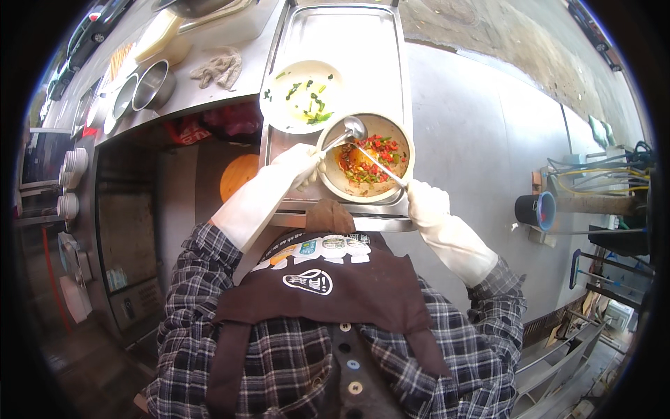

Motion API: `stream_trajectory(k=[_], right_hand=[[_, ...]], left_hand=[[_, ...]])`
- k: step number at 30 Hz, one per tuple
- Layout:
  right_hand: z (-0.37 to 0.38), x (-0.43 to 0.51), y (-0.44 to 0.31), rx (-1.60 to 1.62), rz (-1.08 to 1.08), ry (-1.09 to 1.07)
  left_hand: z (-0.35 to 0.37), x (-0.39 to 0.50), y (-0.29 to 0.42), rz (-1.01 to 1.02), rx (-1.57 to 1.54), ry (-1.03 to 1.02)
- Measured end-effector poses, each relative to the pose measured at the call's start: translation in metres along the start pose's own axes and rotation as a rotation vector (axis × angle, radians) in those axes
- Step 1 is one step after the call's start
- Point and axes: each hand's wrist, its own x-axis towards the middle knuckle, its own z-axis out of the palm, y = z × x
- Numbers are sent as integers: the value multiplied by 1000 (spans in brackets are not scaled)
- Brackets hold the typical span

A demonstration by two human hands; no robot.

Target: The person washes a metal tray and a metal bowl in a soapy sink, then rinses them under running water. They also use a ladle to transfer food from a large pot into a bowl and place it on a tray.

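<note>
My left hand, in a white rubber glove, grips the handle of a metal ladle. The ladle's head is over the upper part of a cream bowl of chopped red and green peppers. From the other side, my right hand, gloved alike, holds a thin metal handle slanting into that bowl. Its far end meets the ladle near the peppers; its tip cannot be made out. Beside it, a wider pale bowl contains scattered green pieces and yellowish liquid. Both bowls are on a stainless steel tray cart.
On the steel counter at left lie a crumpled cloth and metal bowls. An orange round stool top is low beside the cart. A dark bucket and cables occupy the right.
</note>
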Motion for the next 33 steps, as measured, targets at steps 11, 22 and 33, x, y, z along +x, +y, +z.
stream_trajectory(k=[11, 22, 33], right_hand=[[15, -25, 56, -147, -169, 410], [29, -34, 73, -89, -97, 360], [46, -39, 75, -45, 35, 291]], left_hand=[[1, -25, -26, 60, -211, -67], [-5, -26, -27, 46, -173, -24], [-9, -26, -30, 65, -135, 16]])
